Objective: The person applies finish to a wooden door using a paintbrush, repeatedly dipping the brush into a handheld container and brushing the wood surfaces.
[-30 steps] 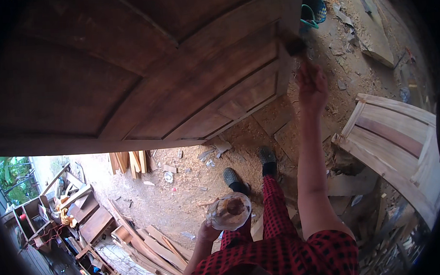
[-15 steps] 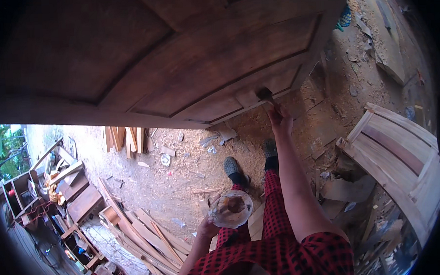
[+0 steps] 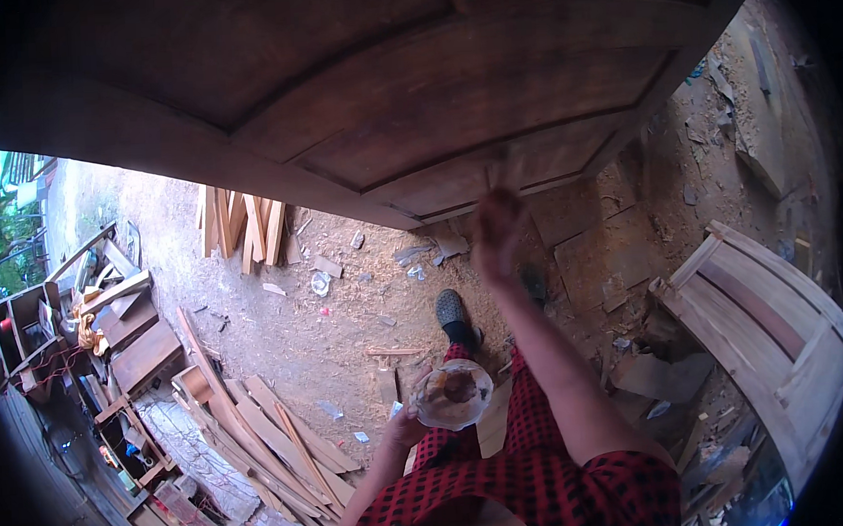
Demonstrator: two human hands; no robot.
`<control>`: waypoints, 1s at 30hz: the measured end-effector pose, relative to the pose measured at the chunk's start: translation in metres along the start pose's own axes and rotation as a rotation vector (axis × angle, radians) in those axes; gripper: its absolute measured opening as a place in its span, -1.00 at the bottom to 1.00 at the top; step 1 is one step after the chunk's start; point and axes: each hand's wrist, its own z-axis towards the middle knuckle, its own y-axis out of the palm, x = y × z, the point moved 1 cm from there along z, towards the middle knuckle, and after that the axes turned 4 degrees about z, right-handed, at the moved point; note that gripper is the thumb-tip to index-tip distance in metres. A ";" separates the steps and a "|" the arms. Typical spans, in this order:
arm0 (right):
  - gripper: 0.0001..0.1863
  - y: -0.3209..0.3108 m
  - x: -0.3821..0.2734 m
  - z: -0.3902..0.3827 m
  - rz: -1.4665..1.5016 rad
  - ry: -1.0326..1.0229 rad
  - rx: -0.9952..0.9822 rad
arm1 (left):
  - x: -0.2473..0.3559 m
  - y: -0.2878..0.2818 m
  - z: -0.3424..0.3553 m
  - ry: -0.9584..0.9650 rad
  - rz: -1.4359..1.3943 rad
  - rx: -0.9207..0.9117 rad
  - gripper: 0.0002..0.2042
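My left hand (image 3: 406, 427) grips the side of a clear plastic bowl (image 3: 452, 410) with brown liquid in its bottom. The bowl is held in front of my body, above my legs. My right hand (image 3: 497, 231), smeared by motion, is raised to the lower part of a large brown wooden panel door (image 3: 517, 85). It is closed on a brush (image 3: 493, 177), which shows only as a blur against the dark wood; whether its bristles touch the surface cannot be told.
Sawdust and scraps cover the floor. Cut wood strips (image 3: 236, 224) lie beyond, and long boards (image 3: 259, 430) lie at the left. Wooden boxes with tools (image 3: 133, 445) stand farther left. An unstained panelled wooden piece (image 3: 758, 314) leans at the right.
My right hand has moved left and slightly nearer with the brush, blurring. The view has shifted, so the door appears farther right. My left hand still holds the bowl.
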 end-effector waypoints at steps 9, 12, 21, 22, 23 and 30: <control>-0.84 0.067 0.006 -0.050 -0.038 -0.093 -0.674 | -0.002 -0.009 0.001 0.017 0.000 0.053 0.02; -0.84 0.018 0.030 -0.013 0.071 0.085 -0.472 | 0.000 -0.011 0.002 0.006 -0.007 0.079 0.03; -0.76 -0.143 0.156 0.005 0.413 0.807 0.472 | -0.029 -0.026 0.041 -0.069 0.129 0.121 0.07; -0.76 -0.142 0.177 -0.004 0.431 0.872 0.512 | -0.043 -0.048 0.046 -0.031 0.159 0.104 0.07; -0.76 -0.135 0.198 -0.011 0.439 0.879 0.511 | -0.060 -0.075 0.051 0.009 0.190 0.086 0.07; -0.72 -0.128 0.284 -0.015 0.597 0.983 0.578 | -0.071 -0.049 0.075 0.065 0.245 0.198 0.07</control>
